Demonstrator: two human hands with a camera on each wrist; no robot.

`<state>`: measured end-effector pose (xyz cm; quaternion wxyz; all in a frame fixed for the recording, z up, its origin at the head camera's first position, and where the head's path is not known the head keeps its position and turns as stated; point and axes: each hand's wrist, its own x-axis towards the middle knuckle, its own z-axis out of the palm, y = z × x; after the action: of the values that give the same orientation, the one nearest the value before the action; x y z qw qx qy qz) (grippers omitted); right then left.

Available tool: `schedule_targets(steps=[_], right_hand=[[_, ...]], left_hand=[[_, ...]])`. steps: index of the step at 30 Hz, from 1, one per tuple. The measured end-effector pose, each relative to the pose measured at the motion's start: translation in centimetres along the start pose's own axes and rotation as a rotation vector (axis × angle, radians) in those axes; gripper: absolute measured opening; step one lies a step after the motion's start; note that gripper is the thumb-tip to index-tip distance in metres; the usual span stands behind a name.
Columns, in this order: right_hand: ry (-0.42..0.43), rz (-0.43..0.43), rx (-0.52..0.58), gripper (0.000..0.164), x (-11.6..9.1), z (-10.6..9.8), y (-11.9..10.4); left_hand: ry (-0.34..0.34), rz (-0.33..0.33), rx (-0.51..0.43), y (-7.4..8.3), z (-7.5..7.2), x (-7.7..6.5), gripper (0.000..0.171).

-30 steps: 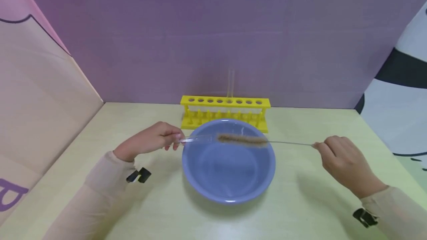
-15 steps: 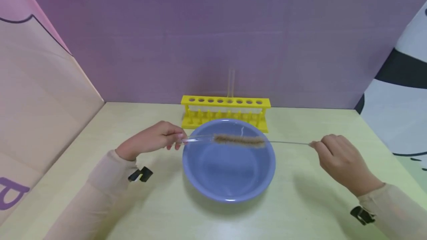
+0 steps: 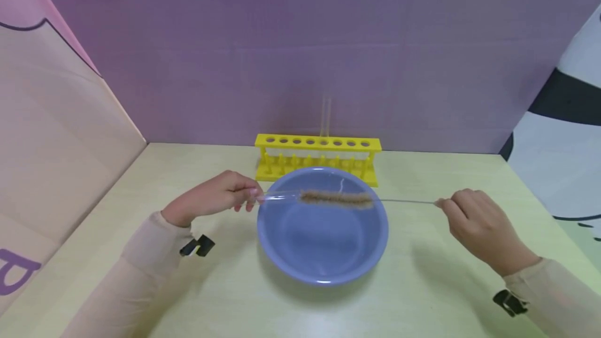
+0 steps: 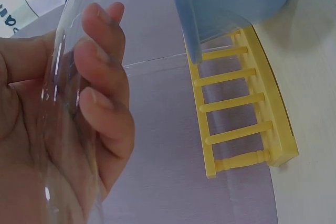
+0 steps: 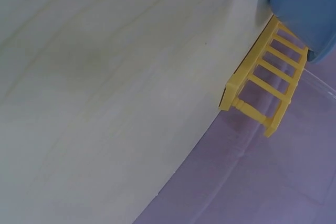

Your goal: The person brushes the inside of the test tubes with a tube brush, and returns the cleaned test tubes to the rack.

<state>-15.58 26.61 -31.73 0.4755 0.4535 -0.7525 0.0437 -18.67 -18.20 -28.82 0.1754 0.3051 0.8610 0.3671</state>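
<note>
In the head view my left hand (image 3: 213,196) holds a clear glass test tube (image 3: 281,196) level over the blue basin (image 3: 324,278). Seen from the left wrist, the test tube (image 4: 65,61) lies along the palm, with curled fingers (image 4: 107,124) around its side. From the right, my right hand (image 3: 483,228) pinches the thin wire handle of a test tube brush (image 3: 335,198). Its brown bristles lie in line with the tube, their left end right at the tube's mouth. The right hand does not show in the right wrist view.
Behind the basin stands a yellow test tube rack (image 3: 316,142), with another clear test tube (image 3: 325,116) upright in it. The basin's far rim overlaps the rack in the head view. A purple backdrop (image 3: 281,56) rises at the back edge of the pale table (image 3: 188,280).
The right hand has moved slightly left, bringing the brush's bristles up to the test tube's mouth. My left hand has shifted slightly right. During the last half second little moves.
</note>
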Motion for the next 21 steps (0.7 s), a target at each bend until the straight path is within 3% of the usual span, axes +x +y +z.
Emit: schedule_targets(steps=[6,21], right_hand=[[-0.030,-0.007,0.001,0.035,-0.04,-0.06,0.08],[-0.021,-0.016,0.002,0.036,0.20,-0.59,0.14]], left_hand=[[0.001,-0.019,0.008,0.10,0.06,-0.04,0.025],[-0.006,0.009,-0.002,-0.34,0.04,0.06,0.026]])
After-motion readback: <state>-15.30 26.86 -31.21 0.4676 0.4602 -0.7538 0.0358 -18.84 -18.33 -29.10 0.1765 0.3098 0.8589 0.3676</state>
